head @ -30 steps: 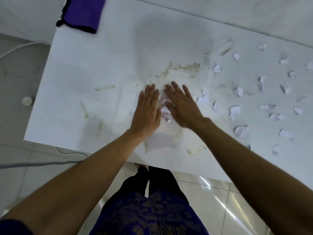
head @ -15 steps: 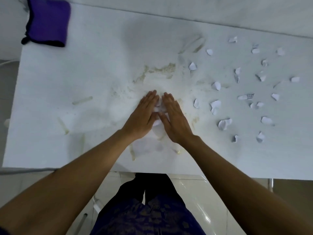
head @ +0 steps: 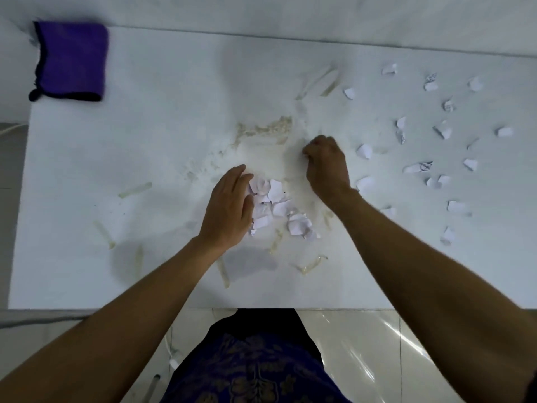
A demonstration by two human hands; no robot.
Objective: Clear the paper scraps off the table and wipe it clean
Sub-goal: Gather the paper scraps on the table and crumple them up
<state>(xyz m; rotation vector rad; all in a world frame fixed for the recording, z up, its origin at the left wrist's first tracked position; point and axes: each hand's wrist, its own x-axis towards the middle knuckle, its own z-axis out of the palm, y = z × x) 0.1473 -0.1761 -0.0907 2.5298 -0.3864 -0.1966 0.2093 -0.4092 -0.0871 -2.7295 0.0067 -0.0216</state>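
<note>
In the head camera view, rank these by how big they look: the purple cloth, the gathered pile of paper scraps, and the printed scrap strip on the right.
1. purple cloth
2. pile of paper scraps, somewhat smaller, partly hidden by the left hand
3. printed scrap strip, clearly smallest

Wide-angle view, so the top two are less certain.

A matt white table [head: 116, 216], smeared with dull yellowish residue [head: 266, 130], carries crumpled white paper scraps [head: 276, 206] beside the left hand [head: 229, 207], a soft purple cloth [head: 71, 61], above a glossy tiled floor [head: 363, 350].
</note>
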